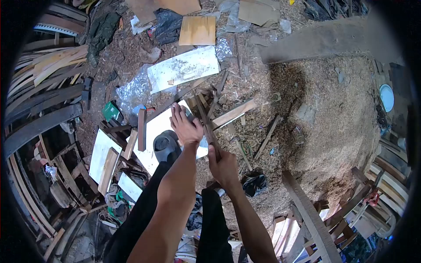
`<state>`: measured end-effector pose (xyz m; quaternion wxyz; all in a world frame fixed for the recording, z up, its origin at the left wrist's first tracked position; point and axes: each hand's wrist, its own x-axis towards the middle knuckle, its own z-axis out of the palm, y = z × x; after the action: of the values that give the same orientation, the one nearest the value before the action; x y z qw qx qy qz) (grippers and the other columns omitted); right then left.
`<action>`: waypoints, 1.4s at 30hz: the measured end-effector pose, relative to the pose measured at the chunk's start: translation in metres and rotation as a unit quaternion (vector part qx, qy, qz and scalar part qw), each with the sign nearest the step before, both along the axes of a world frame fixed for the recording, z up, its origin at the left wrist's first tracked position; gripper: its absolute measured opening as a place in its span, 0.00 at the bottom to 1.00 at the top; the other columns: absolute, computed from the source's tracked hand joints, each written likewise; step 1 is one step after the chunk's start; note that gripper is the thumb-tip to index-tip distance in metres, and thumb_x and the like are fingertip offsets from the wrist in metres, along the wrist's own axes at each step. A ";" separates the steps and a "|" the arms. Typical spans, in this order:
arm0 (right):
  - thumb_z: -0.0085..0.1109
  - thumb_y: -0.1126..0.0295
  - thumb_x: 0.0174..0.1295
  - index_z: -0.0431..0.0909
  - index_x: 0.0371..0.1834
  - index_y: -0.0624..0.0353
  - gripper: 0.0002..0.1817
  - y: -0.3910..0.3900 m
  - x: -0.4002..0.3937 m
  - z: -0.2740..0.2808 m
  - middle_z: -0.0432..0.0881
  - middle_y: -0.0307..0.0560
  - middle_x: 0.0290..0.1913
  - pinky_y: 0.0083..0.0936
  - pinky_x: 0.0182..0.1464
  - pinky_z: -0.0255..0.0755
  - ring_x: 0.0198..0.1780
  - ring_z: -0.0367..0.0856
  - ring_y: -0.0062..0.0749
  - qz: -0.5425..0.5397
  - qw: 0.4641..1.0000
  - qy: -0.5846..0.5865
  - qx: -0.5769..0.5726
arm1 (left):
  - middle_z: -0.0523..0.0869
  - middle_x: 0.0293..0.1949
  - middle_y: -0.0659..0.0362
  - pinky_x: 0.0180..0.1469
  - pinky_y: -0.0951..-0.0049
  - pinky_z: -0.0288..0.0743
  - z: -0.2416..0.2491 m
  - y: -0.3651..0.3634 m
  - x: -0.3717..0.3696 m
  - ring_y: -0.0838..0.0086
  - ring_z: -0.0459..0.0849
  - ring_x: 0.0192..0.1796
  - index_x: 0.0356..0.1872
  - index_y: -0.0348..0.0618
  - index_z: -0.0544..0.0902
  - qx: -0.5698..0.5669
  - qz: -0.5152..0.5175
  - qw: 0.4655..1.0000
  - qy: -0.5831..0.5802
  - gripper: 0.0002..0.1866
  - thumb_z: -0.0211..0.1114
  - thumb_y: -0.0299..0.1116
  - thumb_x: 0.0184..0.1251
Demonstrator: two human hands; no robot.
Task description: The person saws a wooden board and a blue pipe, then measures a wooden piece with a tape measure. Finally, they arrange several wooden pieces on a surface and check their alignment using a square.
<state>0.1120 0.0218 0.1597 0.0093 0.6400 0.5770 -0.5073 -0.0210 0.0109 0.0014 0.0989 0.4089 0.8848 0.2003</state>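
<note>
Hands apart, w/ diff. jobs: L hand (188,126) lies palm down, fingers a bit spread, over the white board (160,125); can't tell if it's pressing on smth. underneath. R hand (225,168) is wrapped round the near end of a dark wood strip (204,118), thumb on top. Strip sits just right of L hand, approx. mid-view, betw. it and the pale-faced plank (234,113). Dark shoe (165,144) is on the board, left of L wrist.

Step in hand, prob.: R holding/positioning the strip while L braces. Next move prob. calls for a firm R grip, L steady & fingers clear of the strip's edge.

Strip's long axis runs away from the person, near end at R hand, far end pointing up-left twd. the off-cuts (205,97). Can't tell if it's flat or tilted; far tip's hard to pick out among the scraps.
</note>
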 end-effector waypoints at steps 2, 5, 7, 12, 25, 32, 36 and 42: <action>0.51 0.54 0.69 0.83 0.42 0.59 0.20 -0.004 0.009 0.005 0.81 0.66 0.25 0.52 0.34 0.77 0.31 0.82 0.64 0.013 1.000 0.004 -0.009 | 0.62 0.72 0.44 0.74 0.47 0.45 0.000 0.001 0.000 0.52 0.55 0.76 0.60 0.32 0.70 -0.001 0.006 1.000 -0.001 0.34 0.56 0.38 0.49; 0.51 0.57 0.70 0.83 0.36 0.65 0.21 -0.030 0.033 0.054 0.77 0.60 0.16 0.39 0.25 0.72 0.21 0.82 0.53 0.007 1.000 0.009 0.012 | 0.62 0.72 0.45 0.74 0.47 0.45 0.000 -0.003 0.001 0.52 0.54 0.76 0.60 0.32 0.70 -0.019 0.011 1.000 -0.011 0.34 0.56 0.39 0.50; 0.52 0.57 0.70 0.84 0.37 0.64 0.19 -0.038 0.044 0.105 0.77 0.59 0.16 0.37 0.22 0.71 0.19 0.82 0.50 -0.050 0.998 0.029 0.004 | 0.62 0.72 0.45 0.75 0.47 0.45 -0.003 -0.001 0.000 0.52 0.54 0.77 0.61 0.32 0.70 -0.005 0.006 1.000 0.000 0.34 0.56 0.39 0.50; 0.55 0.55 0.67 0.84 0.34 0.59 0.18 -0.033 0.031 0.056 0.82 0.61 0.25 0.42 0.30 0.78 0.29 0.84 0.58 -0.005 1.000 -0.028 -0.004 | 0.61 0.72 0.45 0.75 0.47 0.43 0.000 -0.002 0.002 0.52 0.53 0.77 0.62 0.32 0.69 -0.014 -0.002 1.000 -0.002 0.35 0.58 0.39 0.49; 0.51 0.56 0.70 0.84 0.40 0.64 0.21 -0.049 0.048 0.086 0.77 0.59 0.17 0.37 0.26 0.72 0.23 0.83 0.51 -0.048 0.997 -0.010 -0.056 | 0.62 0.72 0.44 0.74 0.46 0.45 0.002 0.001 0.002 0.51 0.55 0.76 0.60 0.33 0.70 -0.011 0.007 1.000 -0.003 0.33 0.58 0.38 0.50; 0.52 0.50 0.66 0.83 0.39 0.62 0.23 0.005 -0.007 -0.031 0.82 0.65 0.28 0.49 0.36 0.76 0.33 0.83 0.61 0.023 0.999 -0.005 -0.032 | 0.61 0.73 0.46 0.75 0.47 0.43 -0.002 -0.001 0.000 0.52 0.53 0.77 0.62 0.33 0.69 -0.021 -0.001 1.000 -0.005 0.35 0.59 0.38 0.50; 0.51 0.52 0.67 0.82 0.47 0.56 0.20 -0.009 0.002 -0.007 0.82 0.64 0.29 0.48 0.38 0.77 0.33 0.83 0.61 -0.015 1.000 0.001 0.002 | 0.62 0.72 0.45 0.75 0.47 0.45 0.001 0.000 0.001 0.51 0.55 0.76 0.59 0.32 0.71 -0.016 0.003 1.000 0.003 0.32 0.58 0.37 0.50; 0.52 0.58 0.69 0.82 0.46 0.62 0.18 -0.059 0.057 0.084 0.77 0.53 0.15 0.35 0.26 0.73 0.21 0.84 0.45 -0.057 0.998 0.020 -0.001 | 0.63 0.72 0.45 0.75 0.47 0.45 0.002 0.003 0.002 0.51 0.55 0.76 0.59 0.32 0.71 -0.008 0.009 1.000 0.005 0.32 0.56 0.37 0.50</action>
<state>0.1691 -0.0376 0.2437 -0.0301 0.6616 0.5392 -0.5202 -0.0193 0.0140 0.0037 0.0965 0.4010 0.8905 0.1919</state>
